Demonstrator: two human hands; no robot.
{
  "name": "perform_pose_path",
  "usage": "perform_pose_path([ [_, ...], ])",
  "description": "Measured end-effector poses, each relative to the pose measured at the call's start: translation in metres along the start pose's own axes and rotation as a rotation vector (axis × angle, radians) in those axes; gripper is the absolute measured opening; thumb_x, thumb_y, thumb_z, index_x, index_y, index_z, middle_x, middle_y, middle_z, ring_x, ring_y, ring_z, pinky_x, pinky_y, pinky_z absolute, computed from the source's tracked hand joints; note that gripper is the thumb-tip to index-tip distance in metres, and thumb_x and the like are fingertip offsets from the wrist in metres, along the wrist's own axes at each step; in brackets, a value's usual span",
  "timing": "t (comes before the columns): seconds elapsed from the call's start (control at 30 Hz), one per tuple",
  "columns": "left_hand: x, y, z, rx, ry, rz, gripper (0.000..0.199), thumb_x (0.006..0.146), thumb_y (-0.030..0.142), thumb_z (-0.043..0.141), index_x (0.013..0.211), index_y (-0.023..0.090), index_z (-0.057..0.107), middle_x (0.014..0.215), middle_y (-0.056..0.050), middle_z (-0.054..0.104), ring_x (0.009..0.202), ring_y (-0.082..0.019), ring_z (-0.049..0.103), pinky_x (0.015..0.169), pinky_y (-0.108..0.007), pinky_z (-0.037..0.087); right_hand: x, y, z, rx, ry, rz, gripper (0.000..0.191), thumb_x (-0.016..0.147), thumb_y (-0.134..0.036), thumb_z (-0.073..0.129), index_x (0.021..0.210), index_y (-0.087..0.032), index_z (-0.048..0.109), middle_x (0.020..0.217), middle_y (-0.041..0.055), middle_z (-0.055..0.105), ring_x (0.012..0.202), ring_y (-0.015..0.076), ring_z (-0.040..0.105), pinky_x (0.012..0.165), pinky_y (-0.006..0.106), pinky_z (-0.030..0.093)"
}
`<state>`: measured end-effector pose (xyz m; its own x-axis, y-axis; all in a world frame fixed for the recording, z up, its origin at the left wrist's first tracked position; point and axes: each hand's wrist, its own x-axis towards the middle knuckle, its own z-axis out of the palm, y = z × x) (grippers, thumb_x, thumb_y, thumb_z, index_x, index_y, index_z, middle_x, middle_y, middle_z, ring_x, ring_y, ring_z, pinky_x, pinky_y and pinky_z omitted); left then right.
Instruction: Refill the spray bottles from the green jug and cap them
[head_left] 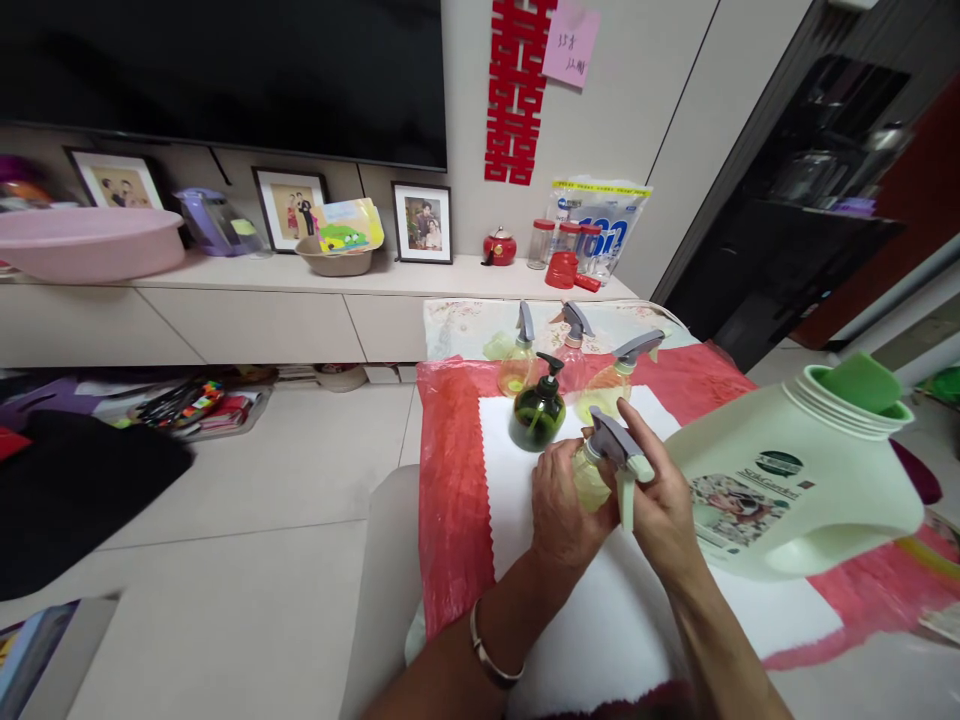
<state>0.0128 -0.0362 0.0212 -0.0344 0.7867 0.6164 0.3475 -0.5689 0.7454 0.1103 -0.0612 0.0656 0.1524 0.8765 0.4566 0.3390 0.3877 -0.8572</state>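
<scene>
A clear yellowish spray bottle (590, 482) with a grey trigger head is held upright between both hands. My left hand (564, 505) has its fingers wrapped round the bottle's body. On the right side, my right hand (660, 490) grips the bottle near its spray head, thumb or finger raised beside the grey top. Just behind stands a dark green pump bottle (538, 415) with a black pump. Farther back are a spray bottle with yellow liquid (517, 370), a pinkish spray bottle (572, 362) and another yellowish spray bottle (609, 384).
A large pale green jug (795, 480) with a green piece in its mouth stands at the right. White cloth (517, 520) lies over red plastic sheeting (454, 500). Behind, a low cabinet (277, 325) holds a pink basin (90, 245), photo frames and jars.
</scene>
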Motion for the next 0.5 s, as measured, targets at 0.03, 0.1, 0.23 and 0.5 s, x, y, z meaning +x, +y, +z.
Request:
perform_pose_path([
  [0.03,0.0,0.001,0.0,0.003,-0.002,0.003,0.037,0.09,0.043,0.059,0.118,0.019,0.052,0.105,-0.013,0.069,0.097,-0.028,0.069,0.083,-0.045,0.059,0.0,0.0,0.0,-0.033,0.013,-0.002,0.082,0.092,-0.051,0.07,0.156,-0.012,0.038,0.142,0.0141,0.041,0.123,0.0145,0.055,0.105,0.017,0.052],
  [0.1,0.0,0.002,0.0,0.015,0.008,0.015,0.033,0.092,0.039,0.056,0.118,0.019,0.052,0.106,-0.012,0.07,0.098,-0.027,0.069,0.085,-0.044,0.059,0.001,-0.001,0.001,-0.095,0.054,0.003,0.088,0.086,-0.053,0.076,0.154,-0.012,0.041,0.137,0.0137,0.045,0.12,0.0147,0.057,0.102,0.018,0.054],
  [0.23,0.0,0.006,0.001,0.044,0.042,0.025,0.033,0.09,0.037,0.058,0.118,0.02,0.053,0.106,-0.011,0.071,0.098,-0.026,0.069,0.086,-0.043,0.057,0.004,-0.012,0.002,-0.125,0.092,0.01,0.086,0.084,-0.056,0.077,0.151,-0.011,0.045,0.126,0.0116,0.054,0.111,0.0138,0.06,0.094,0.017,0.057],
  [0.5,-0.002,0.001,0.001,0.045,-0.025,-0.044,0.056,0.069,0.028,0.077,0.118,0.021,0.051,0.107,-0.009,0.069,0.1,-0.029,0.068,0.087,-0.046,0.058,0.011,-0.021,-0.008,0.024,0.1,0.001,0.081,0.086,-0.041,0.079,0.155,-0.021,0.043,0.13,0.0107,0.051,0.113,0.0163,0.06,0.102,0.025,0.056],
])
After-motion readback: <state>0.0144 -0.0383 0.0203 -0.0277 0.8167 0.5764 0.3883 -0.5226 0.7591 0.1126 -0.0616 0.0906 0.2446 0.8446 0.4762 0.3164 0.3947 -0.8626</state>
